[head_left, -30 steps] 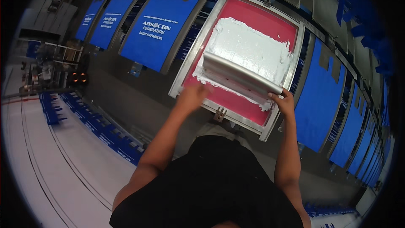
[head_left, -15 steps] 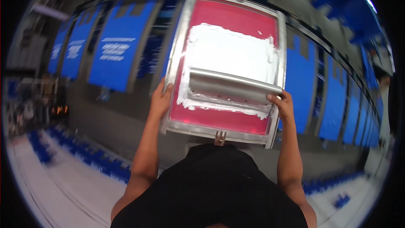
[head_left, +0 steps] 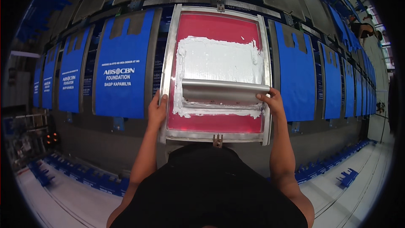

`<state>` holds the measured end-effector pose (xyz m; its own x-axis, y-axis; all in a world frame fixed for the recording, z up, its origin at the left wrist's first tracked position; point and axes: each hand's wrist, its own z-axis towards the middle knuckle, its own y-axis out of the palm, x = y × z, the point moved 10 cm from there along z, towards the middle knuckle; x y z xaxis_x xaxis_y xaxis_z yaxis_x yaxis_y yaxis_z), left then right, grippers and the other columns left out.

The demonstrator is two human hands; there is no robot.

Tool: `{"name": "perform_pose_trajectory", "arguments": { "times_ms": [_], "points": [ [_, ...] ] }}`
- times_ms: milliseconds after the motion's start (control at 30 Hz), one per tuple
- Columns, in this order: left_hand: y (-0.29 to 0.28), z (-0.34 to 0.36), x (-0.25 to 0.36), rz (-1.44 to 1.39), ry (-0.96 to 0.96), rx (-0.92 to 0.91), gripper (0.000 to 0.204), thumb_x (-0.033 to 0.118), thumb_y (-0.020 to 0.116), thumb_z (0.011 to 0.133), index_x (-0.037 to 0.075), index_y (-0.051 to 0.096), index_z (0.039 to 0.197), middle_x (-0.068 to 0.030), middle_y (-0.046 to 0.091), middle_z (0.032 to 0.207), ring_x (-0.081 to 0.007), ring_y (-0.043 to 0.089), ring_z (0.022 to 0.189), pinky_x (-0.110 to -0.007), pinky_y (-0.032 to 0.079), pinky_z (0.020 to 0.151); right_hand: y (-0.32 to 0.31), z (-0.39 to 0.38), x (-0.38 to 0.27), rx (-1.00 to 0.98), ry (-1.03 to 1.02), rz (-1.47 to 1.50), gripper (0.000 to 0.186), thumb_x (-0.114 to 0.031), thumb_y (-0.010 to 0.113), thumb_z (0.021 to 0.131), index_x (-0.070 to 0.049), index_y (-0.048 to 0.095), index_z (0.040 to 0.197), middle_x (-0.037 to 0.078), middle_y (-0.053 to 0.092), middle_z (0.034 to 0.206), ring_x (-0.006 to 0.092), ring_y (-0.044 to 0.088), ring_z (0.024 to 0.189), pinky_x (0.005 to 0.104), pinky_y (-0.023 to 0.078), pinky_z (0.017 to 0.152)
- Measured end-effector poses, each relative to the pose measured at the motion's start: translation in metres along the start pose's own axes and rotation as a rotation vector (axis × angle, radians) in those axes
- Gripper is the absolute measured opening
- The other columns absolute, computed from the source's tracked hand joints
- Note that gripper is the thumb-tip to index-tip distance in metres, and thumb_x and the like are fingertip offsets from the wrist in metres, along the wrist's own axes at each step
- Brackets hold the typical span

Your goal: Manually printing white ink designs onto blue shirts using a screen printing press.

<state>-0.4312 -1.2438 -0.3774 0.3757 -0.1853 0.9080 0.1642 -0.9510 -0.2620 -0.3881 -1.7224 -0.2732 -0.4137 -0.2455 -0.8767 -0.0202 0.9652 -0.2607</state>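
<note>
A screen-printing frame (head_left: 213, 137) with silver metal rails and a pink-red mesh lies in front of me. Thick white ink (head_left: 219, 57) covers the middle of the mesh. A wide silver squeegee (head_left: 223, 91) rests across the ink's lower part, its blade edge hidden in ink. My left hand (head_left: 157, 109) is closed around the frame's left rail, thumb on top and fingers mostly out of sight. At the right rail, my right hand (head_left: 273, 100) is closed, its thumb on the squeegee's right end; whether it also grips the rail is hard to tell.
Blue fabric pieces with white print (head_left: 122, 67) lie on boards to the left. Plain blue pieces (head_left: 295, 71) line the right side. A metal bracket (head_left: 220, 2) stands beyond the frame. More blue pieces (head_left: 348, 177) lie low at right. Another person (head_left: 363, 29) is at far right.
The view has turned and steadied, so the frame looks straighter and sits slightly further left in the picture. The squeegee and both hands keep their places on the frame.
</note>
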Motion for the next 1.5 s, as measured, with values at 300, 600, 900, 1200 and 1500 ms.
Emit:
{"name": "perform_pose_trajectory", "arguments": {
  "times_ms": [300,600,900,1200,1500],
  "points": [
    [0.009,-0.009,-0.006,-0.046,0.012,0.035,0.049,0.031,0.057,0.094,0.000,0.051,0.132,-0.0179,0.063,0.121,-0.0205,0.058,0.114,-0.030,0.043,0.096,-0.010,0.004,0.011,-0.014,-0.070,-0.034,0.036,-0.015,0.081,0.069,0.000,0.069,0.100,0.007,0.068,0.088,0.0151,0.061,0.081,0.0289,0.048,0.074],
    [0.008,-0.007,-0.008,0.060,-0.096,-0.008,0.045,0.029,0.053,0.098,0.003,0.050,0.135,-0.0122,0.062,0.121,-0.0174,0.058,0.105,-0.031,0.045,0.090,-0.010,0.005,0.026,-0.003,-0.073,-0.158,0.041,-0.024,0.082,0.069,0.000,0.069,0.099,0.004,0.066,0.084,0.0107,0.056,0.071,0.0267,0.043,0.064],
    [0.015,-0.006,-0.001,-0.071,-0.073,-0.001,0.056,0.038,0.056,0.096,0.000,0.048,0.136,-0.0144,0.060,0.125,-0.0179,0.056,0.111,-0.029,0.042,0.095,-0.005,-0.003,0.012,-0.036,-0.077,-0.016,0.041,-0.020,0.084,0.069,0.000,0.069,0.102,0.006,0.068,0.087,0.0130,0.060,0.080,0.0259,0.045,0.074],
    [0.001,-0.007,-0.023,0.001,-0.035,0.028,0.054,0.037,0.056,0.096,0.002,0.048,0.136,-0.0179,0.056,0.131,-0.0244,0.053,0.120,-0.033,0.040,0.102,0.000,-0.001,0.019,-0.053,-0.035,-0.105,0.043,-0.022,0.081,0.072,0.002,0.067,0.105,0.008,0.067,0.096,0.0160,0.060,0.088,0.0297,0.045,0.080],
    [0.009,-0.028,0.006,0.117,-0.140,-0.016,0.058,0.040,0.056,0.094,0.004,0.044,0.139,-0.0226,0.055,0.131,-0.0309,0.053,0.122,-0.034,0.039,0.102,-0.015,-0.011,0.029,-0.114,-0.043,-0.226,0.036,-0.016,0.079,0.072,0.000,0.065,0.101,0.004,0.065,0.092,0.0138,0.058,0.088,0.0283,0.046,0.080]
  ]
}}
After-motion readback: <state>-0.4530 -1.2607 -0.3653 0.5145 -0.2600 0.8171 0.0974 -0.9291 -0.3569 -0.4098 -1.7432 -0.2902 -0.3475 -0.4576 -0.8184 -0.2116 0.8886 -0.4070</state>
